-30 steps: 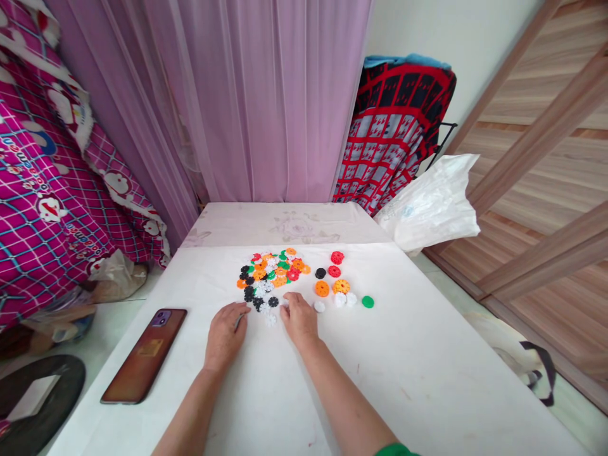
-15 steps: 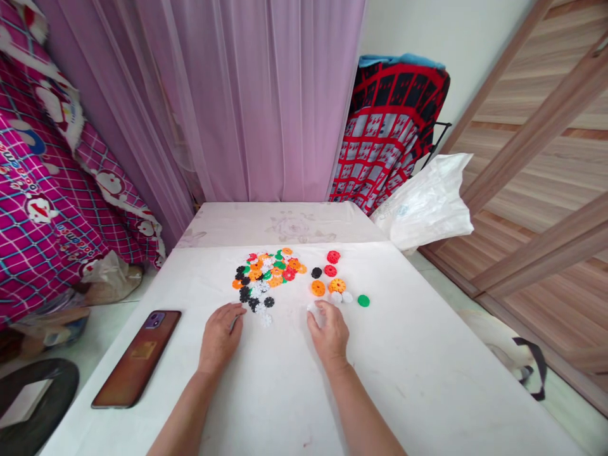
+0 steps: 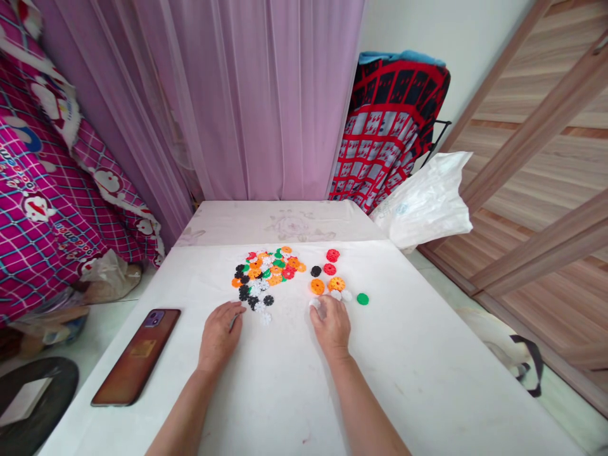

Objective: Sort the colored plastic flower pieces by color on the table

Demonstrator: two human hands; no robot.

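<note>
One white disc (image 3: 314, 304) is pinched at the right hand's (image 3: 333, 323) eleven o'clock, probably for control; left hand's (image 3: 220, 334) grip unclear.

Text: "Doraemon", repeated | On: magenta checked cloth (image 3: 66, 193), left | White bag (image 3: 427, 201): print illegible

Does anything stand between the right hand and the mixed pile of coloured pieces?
Nothing visible does. The right hand has a white disc at its fingertips; from there to the mixed pile, only white tabletop shows.
</note>
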